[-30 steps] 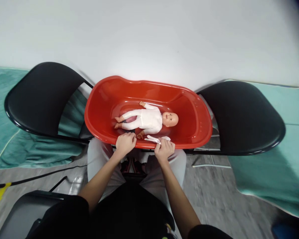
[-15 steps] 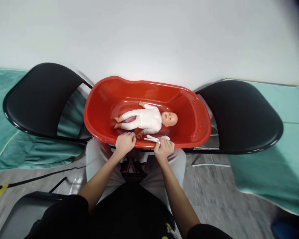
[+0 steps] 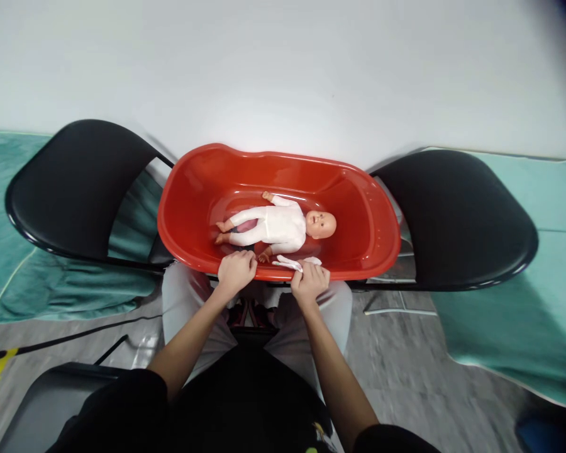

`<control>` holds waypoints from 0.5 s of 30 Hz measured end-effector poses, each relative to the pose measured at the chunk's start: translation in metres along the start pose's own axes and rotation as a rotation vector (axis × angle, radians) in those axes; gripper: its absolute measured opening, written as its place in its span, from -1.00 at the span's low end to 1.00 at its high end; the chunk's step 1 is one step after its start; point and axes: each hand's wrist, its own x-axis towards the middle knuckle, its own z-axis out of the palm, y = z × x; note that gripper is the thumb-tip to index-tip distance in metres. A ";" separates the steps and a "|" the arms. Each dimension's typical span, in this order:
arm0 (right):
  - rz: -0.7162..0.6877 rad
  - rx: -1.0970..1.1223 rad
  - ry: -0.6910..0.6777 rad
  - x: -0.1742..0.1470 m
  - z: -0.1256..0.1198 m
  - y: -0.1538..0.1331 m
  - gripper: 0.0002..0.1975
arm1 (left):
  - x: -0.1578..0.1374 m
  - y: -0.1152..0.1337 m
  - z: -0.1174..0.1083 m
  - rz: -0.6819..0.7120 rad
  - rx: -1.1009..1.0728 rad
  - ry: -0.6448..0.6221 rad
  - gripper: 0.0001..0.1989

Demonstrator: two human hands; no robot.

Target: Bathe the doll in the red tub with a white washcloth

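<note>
A red plastic baby tub (image 3: 358, 207) stands in front of me, against my knees. Inside it a baby doll (image 3: 283, 228) in a white suit lies on its back, head to the right. My left hand (image 3: 236, 270) curls over the tub's near rim, just below the doll's hand. My right hand (image 3: 310, 280) rests on the same rim and pinches a small white cloth (image 3: 293, 262) that drapes over the edge beside the doll.
Two black folding chairs flank the tub, one at the left (image 3: 80, 182) and one at the right (image 3: 457, 217). Teal cloths (image 3: 523, 314) lie on the grey floor on both sides. A white wall (image 3: 283, 75) rises behind. A black cable (image 3: 61, 340) crosses the floor at left.
</note>
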 end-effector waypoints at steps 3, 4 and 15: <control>-0.018 0.015 0.033 0.000 0.000 0.000 -0.80 | 0.001 0.000 0.002 -0.011 -0.016 -0.011 -0.74; -0.030 0.017 0.049 0.001 0.000 0.000 -0.80 | 0.003 -0.001 0.002 -0.017 -0.031 -0.015 -0.74; -0.033 0.008 0.062 0.003 0.000 -0.003 -0.78 | -0.074 0.044 -0.164 0.093 -1.161 -0.010 -0.77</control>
